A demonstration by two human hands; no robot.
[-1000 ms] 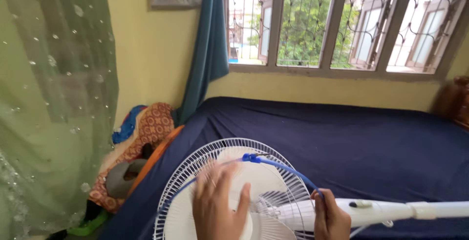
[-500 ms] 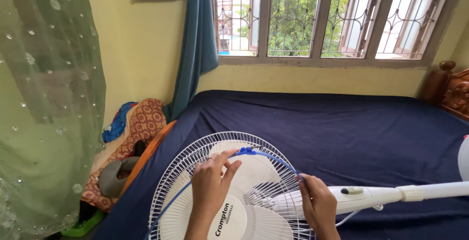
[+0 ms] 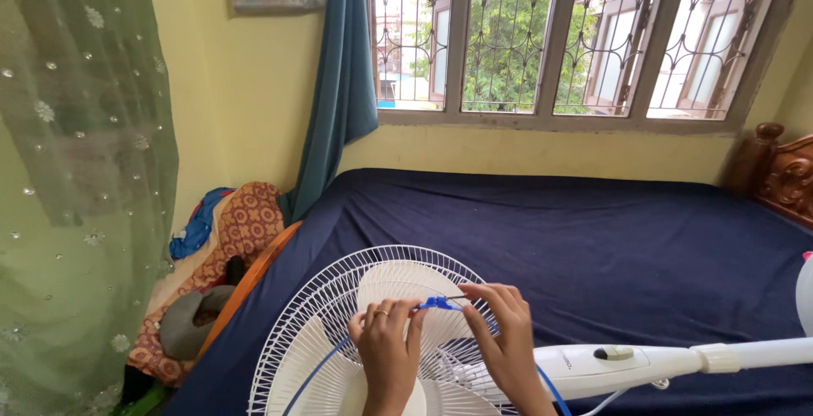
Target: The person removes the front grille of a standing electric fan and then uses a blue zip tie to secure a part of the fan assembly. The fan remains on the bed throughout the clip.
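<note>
Left hand (image 3: 388, 350) and right hand (image 3: 506, 350) met over white fan grille (image 3: 315, 319) at near edge of bed (image 3: 593, 238), fingers pinching small blue clip (image 3: 440, 303) between them. Blue cord (image 3: 315, 371) trailed down across grille. Fan motor housing and pole (image 3: 677, 361) lay rightward along near edge. Navy sheet beyond stretched flat to far wall. Patterned cloth heap (image 3: 241, 230) at left edge; green curtain (image 3: 76, 170) left; barred window (image 3: 576, 35) farthest.

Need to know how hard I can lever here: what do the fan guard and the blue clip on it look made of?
Fan guard: thin wire ribs, apparently metal with a glossy white coating. Blue clip, pinched between left hand and right hand: smooth, uniformly coloured, probably moulded plastic; too small to be sure.
</note>
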